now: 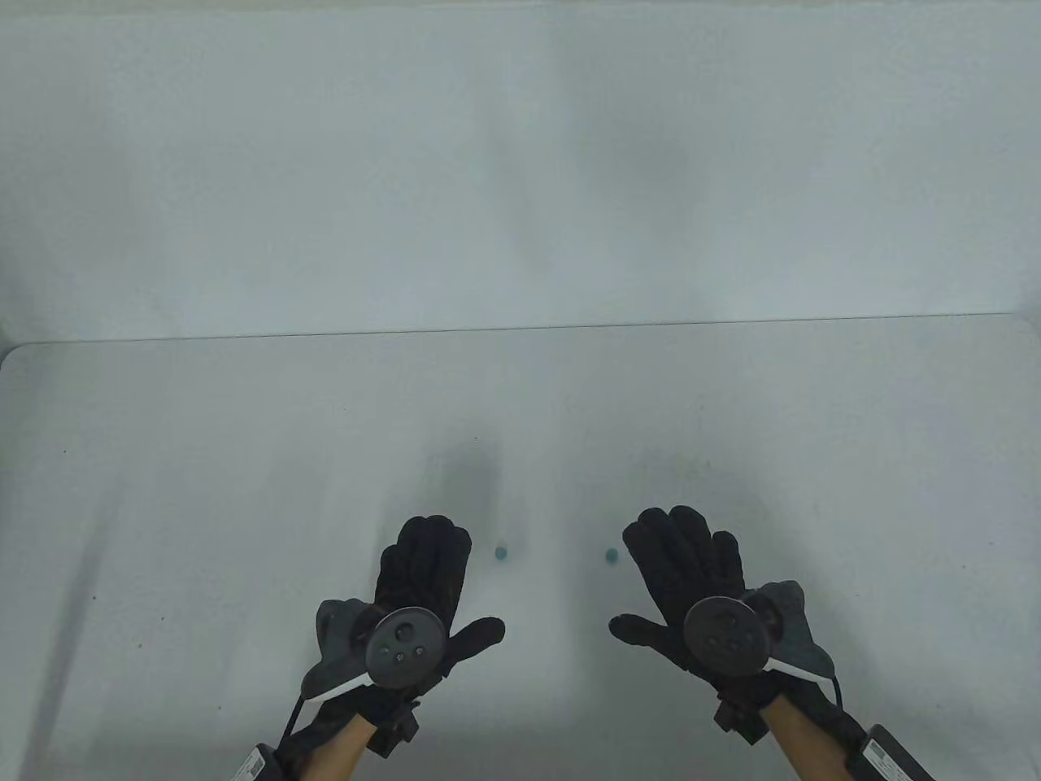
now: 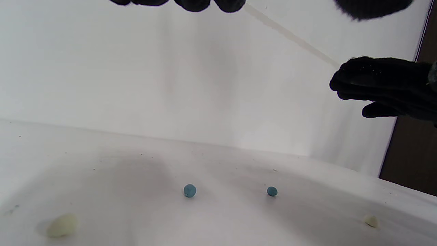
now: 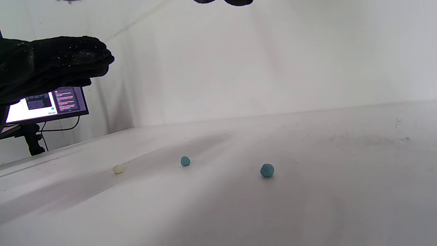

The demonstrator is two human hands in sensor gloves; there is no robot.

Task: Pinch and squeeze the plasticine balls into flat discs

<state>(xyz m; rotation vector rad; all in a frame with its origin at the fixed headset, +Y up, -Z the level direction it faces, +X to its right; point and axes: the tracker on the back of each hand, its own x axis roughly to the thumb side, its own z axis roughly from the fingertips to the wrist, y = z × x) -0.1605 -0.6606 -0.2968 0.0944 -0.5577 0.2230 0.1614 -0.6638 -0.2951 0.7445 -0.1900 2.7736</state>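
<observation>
Blue balls [image 1: 502,553] [image 1: 611,556] lying on desk [image 1: 203,488], between both hands, apart. Left hand [image 1: 415,602] hovering at 7 o'clock, right hand [image 1: 699,594] at 5 o'clock, fingers spread, gripping nothing.

The two small pale yellowish plasticine lumps [image 2: 62,225] on the white table are hidden in the table view, and the dark computer monitor [image 3: 44,104] is partly covered by the black-gloved left hand [image 3: 51,65].
</observation>
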